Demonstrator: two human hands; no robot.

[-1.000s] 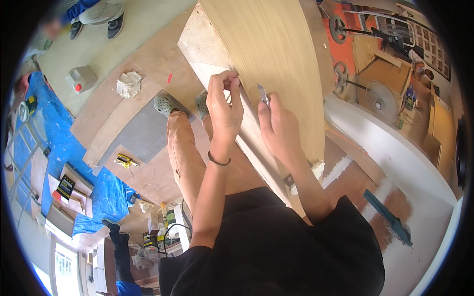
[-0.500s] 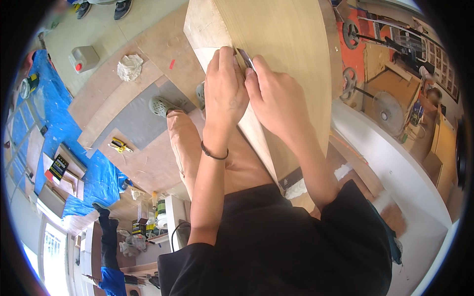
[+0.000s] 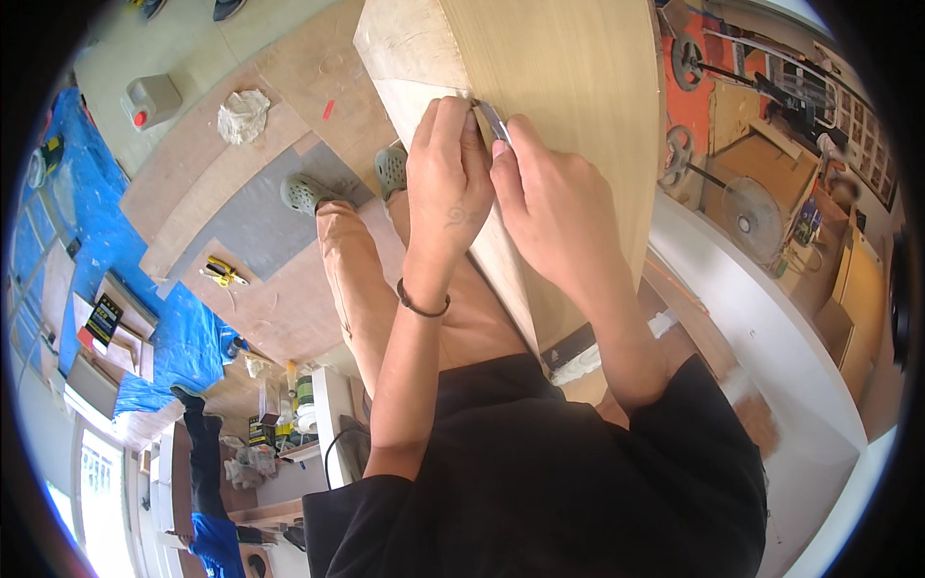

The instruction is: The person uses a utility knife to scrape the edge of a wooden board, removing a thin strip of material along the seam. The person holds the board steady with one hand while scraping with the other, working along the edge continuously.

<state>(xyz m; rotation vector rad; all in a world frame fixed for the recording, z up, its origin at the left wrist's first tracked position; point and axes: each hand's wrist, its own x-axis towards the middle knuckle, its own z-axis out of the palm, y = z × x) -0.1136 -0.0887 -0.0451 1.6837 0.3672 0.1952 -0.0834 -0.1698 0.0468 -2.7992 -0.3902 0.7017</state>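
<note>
A large pale wood-grain panel (image 3: 568,77) stands in front of me, and its lighter side face (image 3: 409,58) meets it along a long edge. In my right hand (image 3: 559,197) is a slim metal-coloured knife (image 3: 494,123), gripped between thumb and fingers, its tip at that edge. My left hand (image 3: 448,173) is closed at the same edge, just left of the knife tip. Its fingertips are bent out of sight, and I cannot make out what they pinch.
Yellow-handled pliers (image 3: 223,272), a crumpled white cloth (image 3: 244,117) and a jug with a red cap (image 3: 151,102) lie or stand on the left. Blue sheeting (image 3: 193,342) covers part of the floor. A fan (image 3: 747,222) stands at right; another person (image 3: 207,482) is at lower left.
Both hands have slid a little nearer along the panel's edge, the knife moving with the right one. The whole view has shifted slightly.
</note>
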